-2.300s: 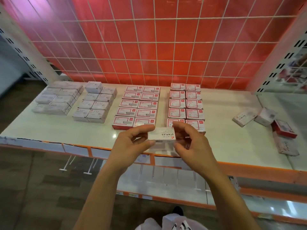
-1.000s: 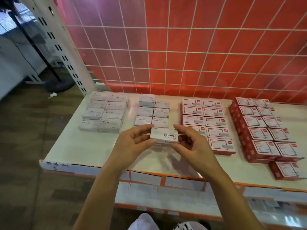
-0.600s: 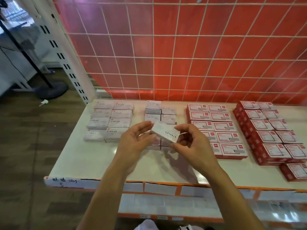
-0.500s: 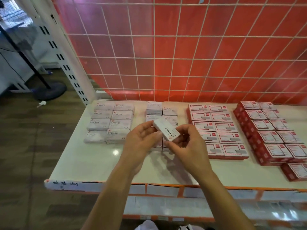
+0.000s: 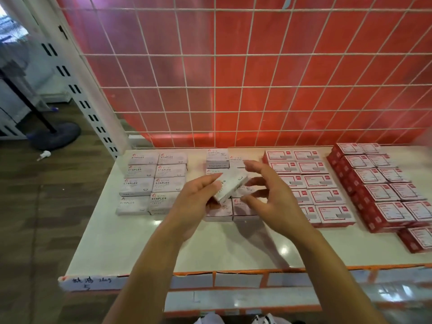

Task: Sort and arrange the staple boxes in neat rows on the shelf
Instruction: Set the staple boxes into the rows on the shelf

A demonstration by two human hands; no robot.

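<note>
Gripped at its near end by the left hand (image 5: 196,202), a white staple box (image 5: 230,185) hangs tilted above the paper-clip boxes (image 5: 217,157) mid-shelf (image 5: 131,242), probably being turned to match the STAPLES rows (image 5: 152,183) at left. Its long axis runs near-left to far-right. Just beside it, the right hand (image 5: 268,195) spreads its fingers wide and holds nothing.

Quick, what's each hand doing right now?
Left hand: holding a tilted white staple box.
Right hand: open, fingers spread beside that box, holding nothing.
</note>
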